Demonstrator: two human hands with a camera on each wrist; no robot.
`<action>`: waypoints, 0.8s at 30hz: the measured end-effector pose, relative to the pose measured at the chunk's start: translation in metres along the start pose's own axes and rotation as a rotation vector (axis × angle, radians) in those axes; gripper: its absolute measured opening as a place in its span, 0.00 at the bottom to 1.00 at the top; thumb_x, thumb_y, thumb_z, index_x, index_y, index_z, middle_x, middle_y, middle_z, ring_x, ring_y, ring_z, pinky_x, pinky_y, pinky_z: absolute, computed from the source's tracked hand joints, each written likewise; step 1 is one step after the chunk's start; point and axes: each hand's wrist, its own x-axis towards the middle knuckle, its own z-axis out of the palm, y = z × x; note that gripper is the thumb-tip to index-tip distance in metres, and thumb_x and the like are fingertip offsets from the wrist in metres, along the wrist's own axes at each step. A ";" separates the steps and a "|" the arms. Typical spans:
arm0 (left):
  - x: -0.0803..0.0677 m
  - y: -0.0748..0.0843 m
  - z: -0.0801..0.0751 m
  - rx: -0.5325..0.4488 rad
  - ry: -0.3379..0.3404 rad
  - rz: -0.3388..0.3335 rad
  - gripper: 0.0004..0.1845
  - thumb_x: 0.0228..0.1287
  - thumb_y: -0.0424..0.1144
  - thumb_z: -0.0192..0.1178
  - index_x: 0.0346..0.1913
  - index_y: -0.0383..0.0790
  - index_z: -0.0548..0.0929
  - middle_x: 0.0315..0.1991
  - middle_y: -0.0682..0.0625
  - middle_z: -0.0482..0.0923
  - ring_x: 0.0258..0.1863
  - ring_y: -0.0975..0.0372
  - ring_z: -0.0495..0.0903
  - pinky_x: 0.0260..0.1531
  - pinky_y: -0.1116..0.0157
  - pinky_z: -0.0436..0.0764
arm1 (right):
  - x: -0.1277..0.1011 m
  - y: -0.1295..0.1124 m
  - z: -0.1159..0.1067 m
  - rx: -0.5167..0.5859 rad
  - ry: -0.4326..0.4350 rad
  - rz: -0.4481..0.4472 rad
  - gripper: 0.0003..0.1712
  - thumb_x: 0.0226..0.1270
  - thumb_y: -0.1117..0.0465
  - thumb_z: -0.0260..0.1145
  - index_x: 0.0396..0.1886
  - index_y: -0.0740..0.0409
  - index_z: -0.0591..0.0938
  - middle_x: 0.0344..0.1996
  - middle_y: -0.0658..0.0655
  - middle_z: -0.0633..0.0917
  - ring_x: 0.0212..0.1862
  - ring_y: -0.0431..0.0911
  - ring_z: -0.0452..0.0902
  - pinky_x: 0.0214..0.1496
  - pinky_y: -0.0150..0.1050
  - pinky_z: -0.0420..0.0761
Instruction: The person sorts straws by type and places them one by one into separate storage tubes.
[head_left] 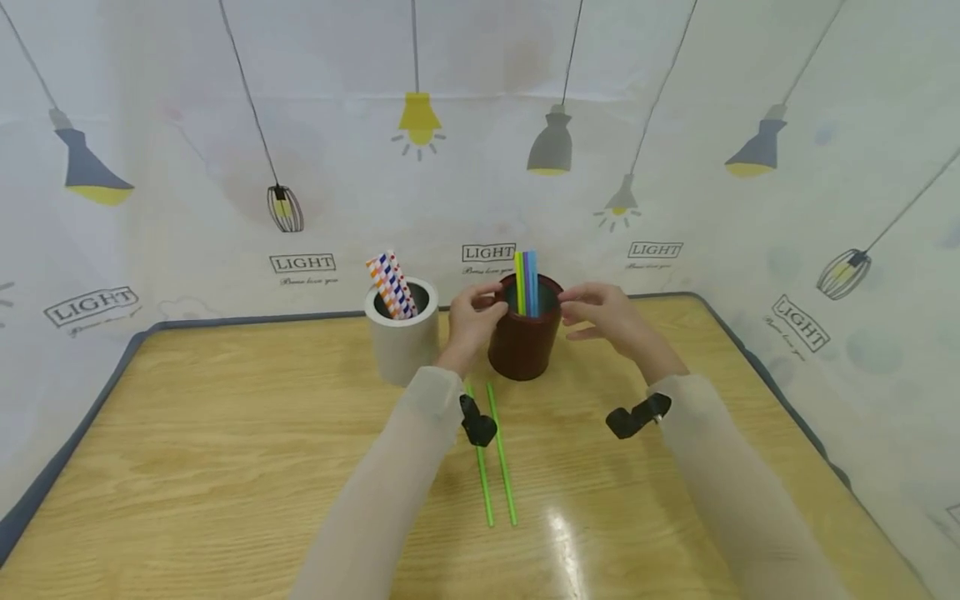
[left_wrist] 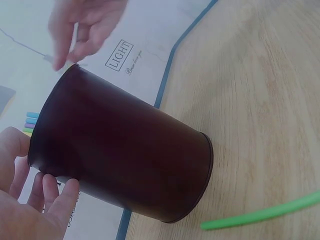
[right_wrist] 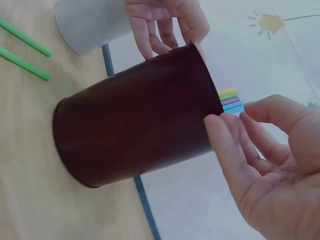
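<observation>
A dark red cylindrical holder (head_left: 522, 346) stands upright on the table, with yellow, purple and blue straws (head_left: 527, 279) rising out of it. My left hand (head_left: 472, 321) holds the holder by its left side near the rim, thumb and fingers bent about the edge. On the opposite side my right hand (head_left: 611, 317) has its fingertips right at the rim, the fingers loosely bent and spread. In the right wrist view those fingertips (right_wrist: 215, 122) overlap the rim close to the straw ends. Two green straws (head_left: 501, 454) lie side by side in front of the holder.
A whitish cylindrical holder (head_left: 405, 354) with patterned paper straws (head_left: 392, 286) stands just left of the dark red one. The wooden table (head_left: 225, 433) ends at a back wall covering (head_left: 337, 167) printed with lamps.
</observation>
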 end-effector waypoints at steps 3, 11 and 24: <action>-0.001 -0.001 0.001 -0.003 -0.001 -0.003 0.16 0.54 0.30 0.61 0.47 0.39 0.81 0.43 0.44 0.76 0.43 0.57 0.73 0.37 0.65 0.77 | -0.008 0.015 0.000 0.026 0.002 -0.012 0.22 0.66 0.63 0.58 0.55 0.72 0.70 0.42 0.62 0.78 0.40 0.48 0.76 0.46 0.51 0.77; -0.002 -0.002 0.003 0.010 -0.005 -0.012 0.16 0.54 0.31 0.61 0.48 0.40 0.81 0.44 0.45 0.76 0.44 0.57 0.73 0.38 0.65 0.77 | -0.019 0.054 0.012 0.081 0.034 -0.007 0.20 0.64 0.68 0.56 0.53 0.76 0.70 0.39 0.62 0.81 0.40 0.49 0.77 0.45 0.54 0.77; -0.001 0.000 0.002 0.013 0.017 -0.001 0.16 0.54 0.31 0.61 0.48 0.41 0.82 0.45 0.45 0.77 0.45 0.57 0.73 0.38 0.64 0.77 | -0.014 0.087 0.071 0.084 -0.037 0.089 0.19 0.66 0.64 0.56 0.53 0.73 0.72 0.40 0.67 0.79 0.37 0.52 0.78 0.33 0.50 0.81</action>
